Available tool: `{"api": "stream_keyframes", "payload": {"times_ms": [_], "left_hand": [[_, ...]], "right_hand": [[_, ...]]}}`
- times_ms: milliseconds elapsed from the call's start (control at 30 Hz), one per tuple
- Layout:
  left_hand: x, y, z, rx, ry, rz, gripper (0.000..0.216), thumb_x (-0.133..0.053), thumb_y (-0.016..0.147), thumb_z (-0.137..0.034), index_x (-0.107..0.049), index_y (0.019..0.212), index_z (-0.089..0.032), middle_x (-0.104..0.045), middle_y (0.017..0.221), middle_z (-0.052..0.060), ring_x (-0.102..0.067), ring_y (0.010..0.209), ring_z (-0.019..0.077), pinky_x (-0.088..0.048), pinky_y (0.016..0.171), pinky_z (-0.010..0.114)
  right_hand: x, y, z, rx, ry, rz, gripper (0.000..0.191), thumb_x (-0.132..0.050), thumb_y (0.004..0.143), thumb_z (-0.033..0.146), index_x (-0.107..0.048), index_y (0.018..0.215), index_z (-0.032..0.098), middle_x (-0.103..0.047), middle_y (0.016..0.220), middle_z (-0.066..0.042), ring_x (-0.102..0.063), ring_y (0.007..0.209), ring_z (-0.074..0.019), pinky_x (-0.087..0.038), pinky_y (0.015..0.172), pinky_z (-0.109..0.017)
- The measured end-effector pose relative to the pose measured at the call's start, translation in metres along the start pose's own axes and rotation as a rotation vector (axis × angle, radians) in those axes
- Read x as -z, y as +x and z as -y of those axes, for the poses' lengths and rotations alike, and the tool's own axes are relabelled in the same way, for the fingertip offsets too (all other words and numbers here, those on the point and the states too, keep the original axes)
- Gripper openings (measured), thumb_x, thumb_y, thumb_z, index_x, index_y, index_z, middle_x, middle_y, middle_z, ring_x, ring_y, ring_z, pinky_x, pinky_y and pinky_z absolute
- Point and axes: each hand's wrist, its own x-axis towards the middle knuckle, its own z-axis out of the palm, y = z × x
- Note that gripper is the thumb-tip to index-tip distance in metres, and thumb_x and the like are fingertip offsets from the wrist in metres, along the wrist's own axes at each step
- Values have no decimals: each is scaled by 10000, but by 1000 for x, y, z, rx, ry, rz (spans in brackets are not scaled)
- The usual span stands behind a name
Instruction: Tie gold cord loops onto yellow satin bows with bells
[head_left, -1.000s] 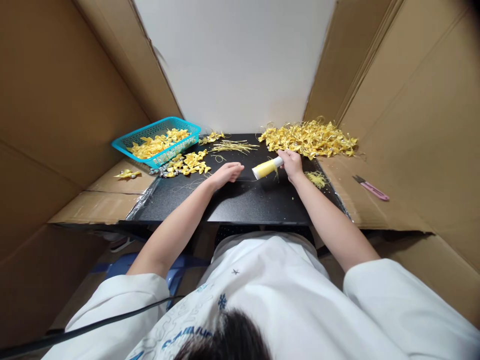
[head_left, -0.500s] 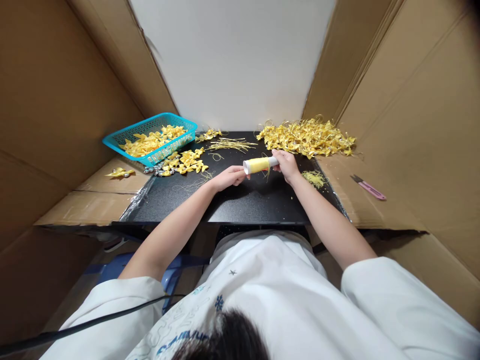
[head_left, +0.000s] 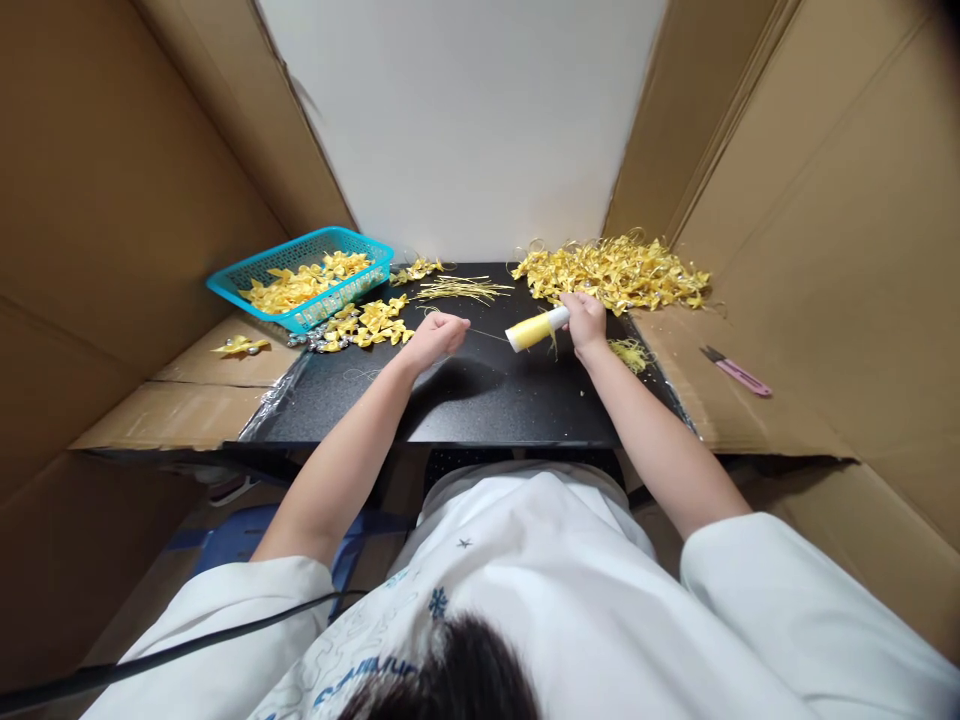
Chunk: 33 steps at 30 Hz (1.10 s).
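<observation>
My right hand (head_left: 585, 322) is closed round the white end of a spool of yellow thread (head_left: 534, 330), held above the black table (head_left: 480, 400) with its yellow end pointing left. My left hand (head_left: 435, 338) is pinched shut on a thin thread end that runs taut from the spool to my fingers. Just behind my right hand lies a big heap of yellow ribbon bows (head_left: 611, 272). A smaller cluster of yellow bows (head_left: 371, 325) sits left of my left hand.
A turquoise basket (head_left: 300, 275) holding yellow bows stands at the back left. Cut gold strands (head_left: 461, 290) lie at the table's back centre, a wad of yellow thread (head_left: 628, 353) by my right wrist. Pink snips (head_left: 739, 372) rest on the cardboard at right. Cardboard walls enclose both sides.
My left hand met the spool, pinched the thread end and drew it away to the left. My right hand tilted the spool and shifted slightly right.
</observation>
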Motion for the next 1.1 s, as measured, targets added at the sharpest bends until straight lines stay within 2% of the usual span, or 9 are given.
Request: {"api": "stream_keyframes", "payload": {"times_ms": [167,267,367,467,567,633,700,933,1100], "left_hand": [[11,0,2,-1,260,-163,378,-576,585,-152,-224,459,-205,-188,496,-54,-249,489,90,-200,522,261],[16,4,7,15,388,-239,274,-621,501,-111,-367,458,-204,-367,549,-15,-470,664,185,-330,624,289],[18,8,9,17,463,-346,237,-693,477,-151,-581,678,-206,-574,928,84,-488,1090,358,-390,863,403],[15,10,4,-71,442,-346,510,-702,528,-208,-622,1032,-208,-487,1314,126,-345,1321,384,-323,1035,470],[2,10,-3,-193,249,-54,527,-672,669,-304,-597,1183,-218,-533,1339,98,-471,1255,312,-366,1039,424],[-11,10,-5,-168,131,148,470,-682,724,-391,-630,1147,-193,-638,1198,90,-582,1101,279,-433,962,383],[-25,9,-4,-109,77,230,477,-714,718,-462,-657,1082,-159,-696,1029,83,-635,937,250,-479,862,349],[-38,4,-1,-57,9,203,546,-718,697,-561,-653,1021,-127,-681,801,53,-619,728,185,-503,692,286],[-33,4,-6,-45,-24,114,536,-755,658,-515,-679,1059,-167,-701,953,56,-620,848,208,-504,729,276]], "right_hand": [[6,7,2,52,-6,-129,294,-539,766,383,-376,585,217,-300,550,56,-344,541,-103,-300,486,-231],[6,4,5,79,4,-110,316,-534,782,387,-355,583,220,-306,560,52,-354,546,-107,-306,500,-236],[2,-2,8,101,12,-53,339,-555,776,402,-357,572,218,-333,563,45,-383,561,-114,-321,521,-238],[-3,-7,9,120,8,7,352,-555,781,435,-382,568,214,-380,577,35,-401,581,-117,-341,546,-238],[-6,-10,10,136,-8,54,371,-552,786,486,-418,576,211,-414,586,31,-409,588,-113,-354,561,-234],[-7,-12,12,155,-35,82,398,-547,793,524,-425,580,210,-413,584,33,-413,590,-112,-358,569,-235],[-8,-14,12,190,-72,104,422,-535,810,548,-424,583,210,-406,579,35,-414,592,-112,-358,578,-238],[-11,-17,15,234,-118,146,447,-533,853,543,-435,581,202,-423,578,34,-410,592,-106,-334,593,-247],[-11,-20,17,231,-150,170,512,-548,818,630,-432,562,201,-371,545,45,-381,570,-99,-322,575,-245]]}}
